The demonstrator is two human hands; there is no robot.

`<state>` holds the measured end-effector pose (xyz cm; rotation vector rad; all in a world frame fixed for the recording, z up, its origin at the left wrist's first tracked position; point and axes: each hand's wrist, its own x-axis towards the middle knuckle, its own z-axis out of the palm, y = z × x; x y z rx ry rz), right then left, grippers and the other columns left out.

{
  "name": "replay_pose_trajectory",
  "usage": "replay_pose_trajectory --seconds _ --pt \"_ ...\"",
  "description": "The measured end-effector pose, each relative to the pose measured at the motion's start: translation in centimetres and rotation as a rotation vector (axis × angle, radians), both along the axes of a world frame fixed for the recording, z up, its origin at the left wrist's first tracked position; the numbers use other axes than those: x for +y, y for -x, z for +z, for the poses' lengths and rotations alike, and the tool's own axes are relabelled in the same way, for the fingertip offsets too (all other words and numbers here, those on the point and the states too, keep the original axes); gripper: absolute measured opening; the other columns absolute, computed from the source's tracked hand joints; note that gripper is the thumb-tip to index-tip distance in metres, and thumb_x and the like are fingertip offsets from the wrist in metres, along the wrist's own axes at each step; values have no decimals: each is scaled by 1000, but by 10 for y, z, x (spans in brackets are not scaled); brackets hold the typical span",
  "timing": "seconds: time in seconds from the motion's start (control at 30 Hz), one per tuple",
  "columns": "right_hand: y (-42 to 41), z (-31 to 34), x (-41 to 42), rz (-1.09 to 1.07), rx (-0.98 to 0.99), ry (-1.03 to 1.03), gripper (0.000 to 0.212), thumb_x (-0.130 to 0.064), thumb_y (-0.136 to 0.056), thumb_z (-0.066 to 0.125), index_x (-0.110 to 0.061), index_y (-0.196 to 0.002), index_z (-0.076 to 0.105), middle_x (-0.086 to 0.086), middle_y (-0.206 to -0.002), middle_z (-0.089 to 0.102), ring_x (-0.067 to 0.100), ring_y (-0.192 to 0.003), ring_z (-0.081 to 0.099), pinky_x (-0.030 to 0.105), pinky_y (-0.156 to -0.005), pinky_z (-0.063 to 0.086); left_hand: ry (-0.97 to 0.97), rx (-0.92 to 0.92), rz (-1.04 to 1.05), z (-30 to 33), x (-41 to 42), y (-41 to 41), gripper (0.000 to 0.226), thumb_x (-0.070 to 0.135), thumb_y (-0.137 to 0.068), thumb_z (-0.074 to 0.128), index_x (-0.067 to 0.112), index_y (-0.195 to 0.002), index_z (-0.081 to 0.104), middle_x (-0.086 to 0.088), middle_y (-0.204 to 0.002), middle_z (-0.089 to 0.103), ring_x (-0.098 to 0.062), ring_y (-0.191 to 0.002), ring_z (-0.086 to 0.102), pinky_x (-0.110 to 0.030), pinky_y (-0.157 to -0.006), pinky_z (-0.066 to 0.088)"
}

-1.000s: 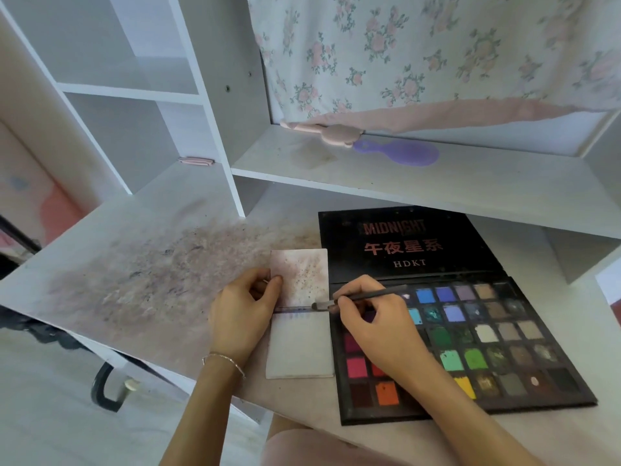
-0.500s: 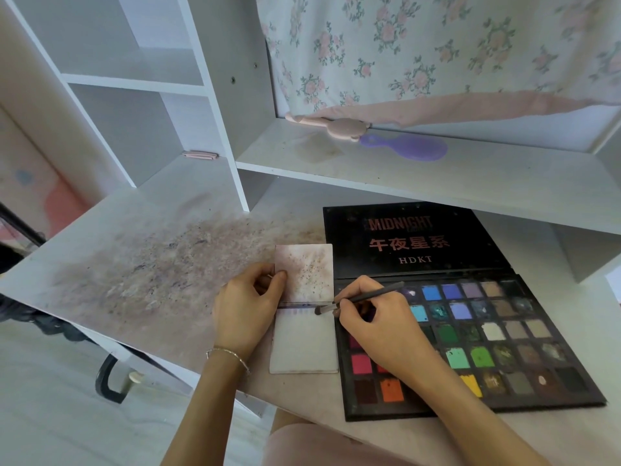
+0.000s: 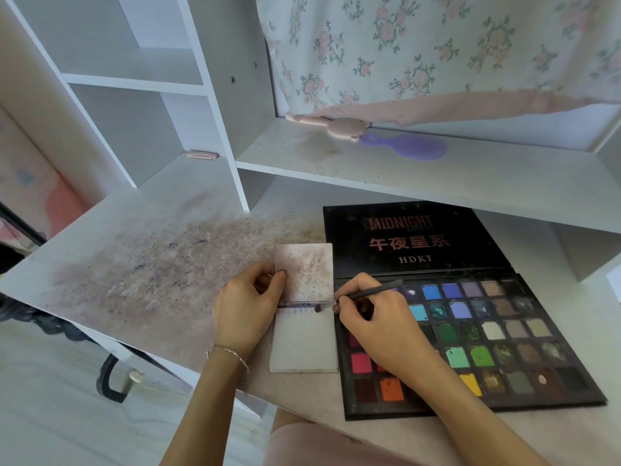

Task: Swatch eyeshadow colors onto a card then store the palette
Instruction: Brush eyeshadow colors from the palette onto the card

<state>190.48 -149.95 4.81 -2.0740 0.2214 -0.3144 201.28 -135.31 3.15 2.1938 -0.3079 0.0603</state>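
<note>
A white card (image 3: 304, 344) lies on the desk just left of the open black eyeshadow palette (image 3: 497, 334), whose lid lies flat behind it. The card's upper half is speckled pink, and a purple-blue streak (image 3: 297, 310) runs across its middle. My left hand (image 3: 247, 306) holds the card's left edge, thumb on top. My right hand (image 3: 373, 317) pinches a thin dark brush (image 3: 363, 294) and covers the palette's left pans. The brush tip touches the right end of the streak.
The desk surface (image 3: 151, 274) left of the card is smeared with powder. A shelf (image 3: 420, 176) overhangs the palette lid and holds a purple hairbrush (image 3: 413, 147) and a pink tool (image 3: 332, 124). A floral curtain hangs behind. Desk front edge is near my arms.
The brush tip has slid a little left along the streak on the card. My left hand keeps its hold on the card.
</note>
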Motion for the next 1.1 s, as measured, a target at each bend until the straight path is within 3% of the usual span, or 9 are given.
replay_pose_trajectory --seconds 0.3,0.43,0.7,0.83,0.93,1.1 --pt "0 -2 -1 -1 0 -4 11 -14 -87 54 -23 -81 56 -5 -72 62 -1 -65 55 11 -54 43 0 1 -3 1 0 0 5 29 -83 62 28 -80 65 7 -65 63 -17 -67 60 -29 -62 47" --pt "0 -2 -1 3 17 -9 13 -15 -85 54 -25 -78 55 -3 -72 63 5 -69 57 17 -58 49 8 -1 -5 1 0 1 6 29 -83 62 28 -79 65 6 -66 63 -18 -67 60 -31 -62 48" --pt "-1 -2 -1 -6 10 -4 9 -14 -85 55 -21 -80 57 -7 -70 60 -1 -69 55 10 -56 45 -5 -13 -5 1 0 1 7 28 -83 62 31 -77 63 10 -62 61 -14 -64 58 -26 -55 41" --pt "-1 -2 -1 -27 -7 -3 14 -16 -87 53 -27 -80 55 -4 -71 62 2 -68 55 11 -55 44 2 -21 -9 0 0 0 9 27 -83 62 32 -75 61 11 -61 60 -13 -63 57 -27 -57 43" --pt "-1 0 -2 -85 -69 -99 17 -15 -88 52 -29 -81 57 -1 -71 64 10 -67 58 21 -58 49 7 -20 -11 0 0 0 9 27 -84 62 32 -76 62 11 -62 60 -13 -63 57 -28 -58 44" --pt "3 5 -7 -133 -167 -265 24 -4 -88 51 -26 -84 61 -13 -74 68 5 -71 63 19 -65 51 -11 -22 -14 1 0 1 8 27 -84 61 30 -76 62 12 -64 61 -13 -64 58 -27 -58 44"
